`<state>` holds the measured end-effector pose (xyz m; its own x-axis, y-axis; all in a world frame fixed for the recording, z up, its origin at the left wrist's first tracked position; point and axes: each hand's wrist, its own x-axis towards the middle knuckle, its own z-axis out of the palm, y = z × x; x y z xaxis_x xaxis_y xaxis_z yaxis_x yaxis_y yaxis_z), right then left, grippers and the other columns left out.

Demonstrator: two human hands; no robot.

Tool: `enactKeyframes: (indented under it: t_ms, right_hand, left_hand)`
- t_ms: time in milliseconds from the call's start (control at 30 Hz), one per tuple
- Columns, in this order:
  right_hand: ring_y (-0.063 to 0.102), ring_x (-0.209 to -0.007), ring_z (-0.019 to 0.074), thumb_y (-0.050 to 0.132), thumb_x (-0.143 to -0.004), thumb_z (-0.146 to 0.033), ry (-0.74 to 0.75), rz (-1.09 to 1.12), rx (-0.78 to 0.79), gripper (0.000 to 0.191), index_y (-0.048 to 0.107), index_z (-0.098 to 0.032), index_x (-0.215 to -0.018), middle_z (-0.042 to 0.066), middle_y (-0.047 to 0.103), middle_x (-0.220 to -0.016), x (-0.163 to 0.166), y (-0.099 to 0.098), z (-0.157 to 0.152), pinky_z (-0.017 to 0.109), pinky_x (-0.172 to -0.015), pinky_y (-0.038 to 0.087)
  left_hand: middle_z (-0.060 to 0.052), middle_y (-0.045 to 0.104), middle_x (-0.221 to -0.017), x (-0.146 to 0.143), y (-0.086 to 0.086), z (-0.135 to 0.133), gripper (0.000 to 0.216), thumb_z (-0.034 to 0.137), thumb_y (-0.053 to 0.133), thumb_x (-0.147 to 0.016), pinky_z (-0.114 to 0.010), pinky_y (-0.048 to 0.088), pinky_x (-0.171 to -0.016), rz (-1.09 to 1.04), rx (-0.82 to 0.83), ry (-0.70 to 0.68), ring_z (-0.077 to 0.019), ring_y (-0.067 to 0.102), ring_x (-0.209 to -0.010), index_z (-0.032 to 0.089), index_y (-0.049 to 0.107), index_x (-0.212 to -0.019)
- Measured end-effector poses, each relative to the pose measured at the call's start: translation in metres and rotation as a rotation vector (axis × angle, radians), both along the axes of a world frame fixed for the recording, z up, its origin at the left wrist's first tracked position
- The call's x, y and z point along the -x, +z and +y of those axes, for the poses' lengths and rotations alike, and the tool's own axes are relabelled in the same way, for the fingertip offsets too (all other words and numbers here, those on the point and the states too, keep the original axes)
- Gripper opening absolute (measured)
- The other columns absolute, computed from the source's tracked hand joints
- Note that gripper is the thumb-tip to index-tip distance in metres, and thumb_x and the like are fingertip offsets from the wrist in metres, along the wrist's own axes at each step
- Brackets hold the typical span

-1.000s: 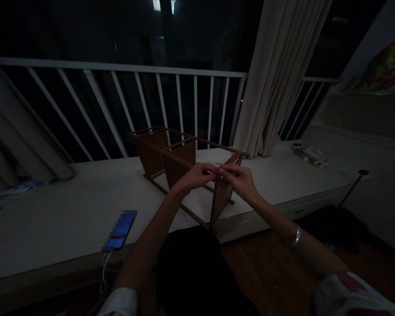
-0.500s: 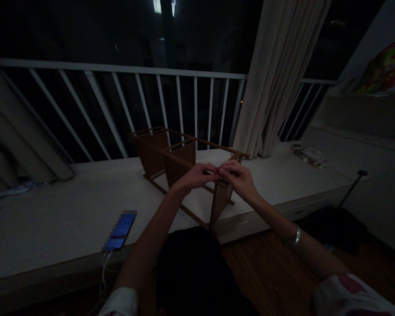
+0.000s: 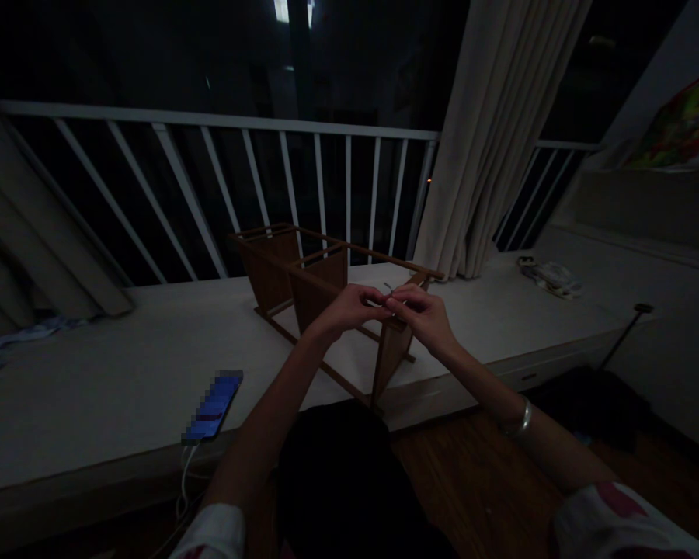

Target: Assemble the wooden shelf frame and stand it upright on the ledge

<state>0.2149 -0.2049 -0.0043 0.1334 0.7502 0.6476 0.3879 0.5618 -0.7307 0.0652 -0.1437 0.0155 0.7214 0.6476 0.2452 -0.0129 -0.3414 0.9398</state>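
Observation:
A brown wooden shelf frame (image 3: 320,279) with several panels lies on its side on the white ledge. Over its near right end, my two hands meet fingertip to fingertip. The fingers of my right hand (image 3: 422,310) are pinched on a thin bent metal rod that looks like a hex key (image 3: 388,287); its tip sticks up above the fingers. My left hand (image 3: 355,307) is closed with thumb and fingers together, right beside the right fingertips. What lies between the left fingers is too small and dark to make out.
A phone (image 3: 214,407) with a white cable (image 3: 183,481) lies on the ledge (image 3: 122,365) at left. Behind stand a white railing (image 3: 221,120) and curtains (image 3: 495,140). A light-coloured bundle (image 3: 551,276) lies at right. Dark cloth (image 3: 594,404) is on the floor.
The thin metal rod has turned: it lay nearly level above the fingers and now slants. My hands stay in almost the same place; the view has shifted slightly.

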Motion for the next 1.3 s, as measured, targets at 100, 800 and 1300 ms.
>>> enactKeyframes:
  t_ms: [100,800,1300]
  right_hand:
    - [0.055,-0.075,0.0138,0.063,-0.068,-0.036,0.001,0.036,0.006,0.016,0.066,-0.020,-0.072,0.003,0.058,-0.079,0.0001,-0.0015,-0.0005,0.027,-0.064,0.044]
    - [0.053,-0.076,0.0133,0.064,-0.066,-0.035,0.003,0.069,0.032,0.016,0.063,-0.020,-0.071,0.002,0.055,-0.079,-0.0013,-0.0051,-0.0010,0.026,-0.065,0.043]
    - [0.053,-0.084,0.0146,0.059,-0.072,-0.036,0.063,0.100,0.002,0.017,0.066,-0.022,-0.080,0.003,0.056,-0.086,0.0000,-0.0058,-0.0019,0.030,-0.076,0.044]
  left_hand:
    - [-0.006,0.064,-0.074,0.0006,0.0010,-0.0029,0.029,0.029,0.067,-0.059,-0.025,0.042,-0.063,-0.003,-0.003,0.029,-0.0130,0.056,-0.067,0.009,0.065,-0.080]
    - [-0.006,0.063,-0.075,0.0008,0.0022,-0.0002,0.029,0.028,0.067,-0.060,-0.025,0.042,-0.063,0.030,-0.026,0.000,-0.0128,0.056,-0.067,0.009,0.065,-0.081]
    - [-0.006,0.064,-0.077,-0.0013,0.0029,-0.0014,0.028,0.030,0.067,-0.060,-0.025,0.042,-0.065,0.032,-0.006,-0.003,-0.0130,0.055,-0.070,0.009,0.065,-0.079]
